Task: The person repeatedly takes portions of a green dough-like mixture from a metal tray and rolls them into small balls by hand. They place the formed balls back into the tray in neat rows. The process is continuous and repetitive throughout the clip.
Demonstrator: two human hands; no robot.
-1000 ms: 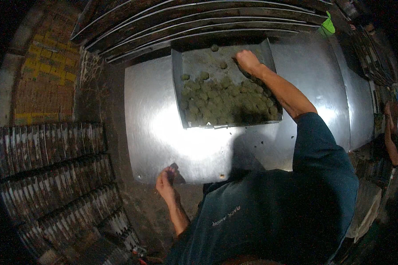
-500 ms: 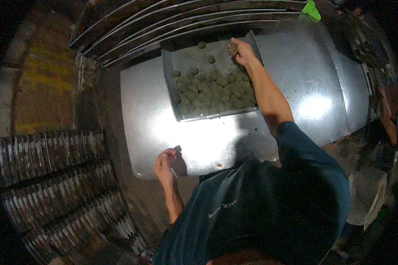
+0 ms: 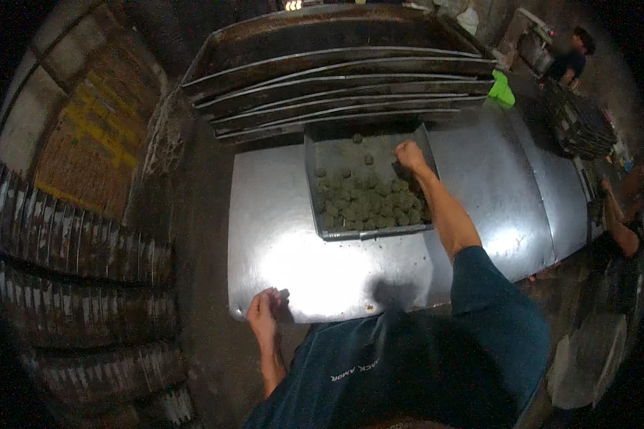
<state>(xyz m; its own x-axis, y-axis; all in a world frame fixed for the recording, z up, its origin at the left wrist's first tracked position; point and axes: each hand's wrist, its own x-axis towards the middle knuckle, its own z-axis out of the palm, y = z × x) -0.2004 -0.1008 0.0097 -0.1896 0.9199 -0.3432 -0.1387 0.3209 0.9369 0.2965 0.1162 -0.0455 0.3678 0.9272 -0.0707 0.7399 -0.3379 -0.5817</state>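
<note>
A shallow metal tray (image 3: pixel 310 187) lies on the shiny metal table. Its near part is heaped with greenish-brown lumps (image 3: pixel 365 199), roughly round. Several single lumps (image 3: pixel 368 159) sit apart on the tray's bare far part. Over the far right of the tray, my right hand (image 3: pixel 410 155) is closed with its back toward me; whatever its fingers hold is hidden. At the table's near left edge my left hand (image 3: pixel 262 309) has its fingers bent and drawn together, well away from the tray. A dark patch by its fingertips could be shadow or something small.
Long stacked metal trays (image 3: pixel 343 86) stand behind the table, with a bright green cloth (image 3: pixel 502 89) at their right end. Racks of stacked trays (image 3: pixel 79 314) fill the left side. Another person (image 3: pixel 574 61) is at the far right, and another person's arm (image 3: pixel 619 225) shows nearer.
The view has tilted up, so the tray and table appear lower and more of the background shows. My right hand, earlier with a lump at its fingers, stays over the tray's far right, fingers now curled.
</note>
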